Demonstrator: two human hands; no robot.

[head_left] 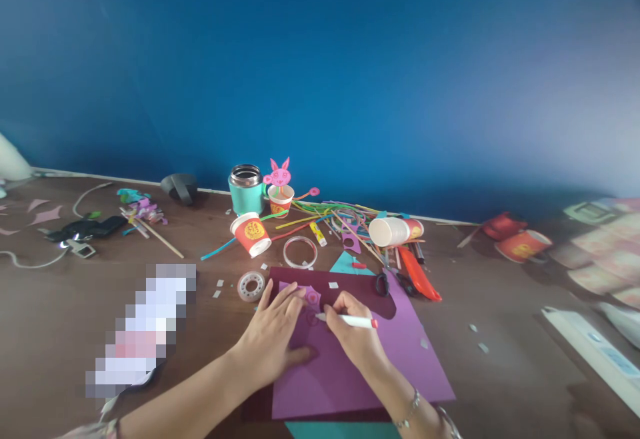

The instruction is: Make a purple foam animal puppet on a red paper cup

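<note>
A sheet of purple paper [345, 372] lies on darker maroon paper [360, 294] in front of me. My left hand [274, 336] rests on the purple sheet with its fingers spread and pressed down. Between my hands, small pink round drawings [313, 299] show on the purple paper. My right hand [355, 332] grips a white marker [357, 322] with a red end, its tip at the lower round drawing. A roll of tape [251, 286] lies just beyond my left fingertips. Black-handled scissors [383, 284] rest on the paper beyond my right hand.
Behind stand a teal thermos [246, 189] and a paper cup with a pink cutout figure [280, 176]. One red cup [251, 234] leans over; stacked cups [395, 232] lie sideways. Colored pipe cleaners [345, 216] are heaped near the wall. A power strip [595, 349] lies right.
</note>
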